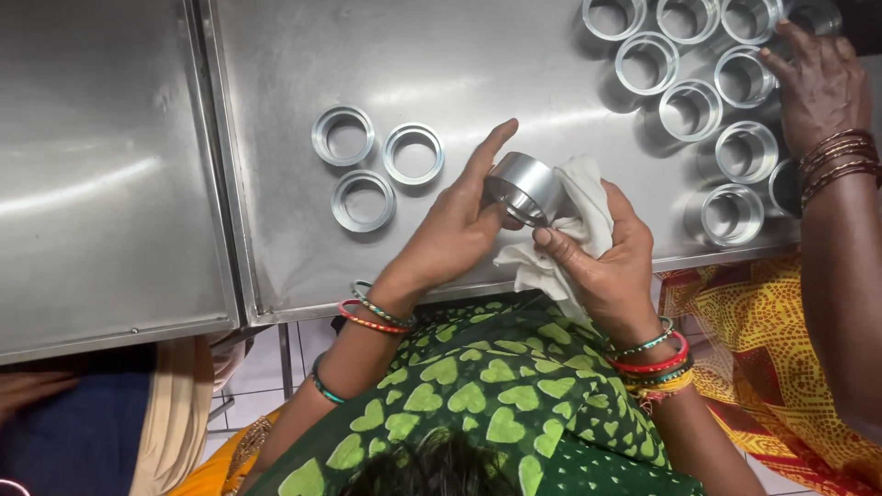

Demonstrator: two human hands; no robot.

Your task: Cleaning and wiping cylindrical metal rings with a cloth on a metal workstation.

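My left hand (452, 231) holds a short shiny metal ring (524, 186) tilted on its side, just above the steel table (514, 83). Pressed against the ring's lower edge is a white cloth (582, 213), gripped by my right hand (611, 262). Both hands meet near the table's front edge. Three similar metal rings (364, 200) lie flat on the table to the left of my left hand.
Several more metal rings (689, 110) stand grouped at the table's far right. A co-worker's hand (819, 83) with bangles rests among them. A second steel table (92, 184) adjoins on the left. Tiled floor (257, 386) shows below the table edge.
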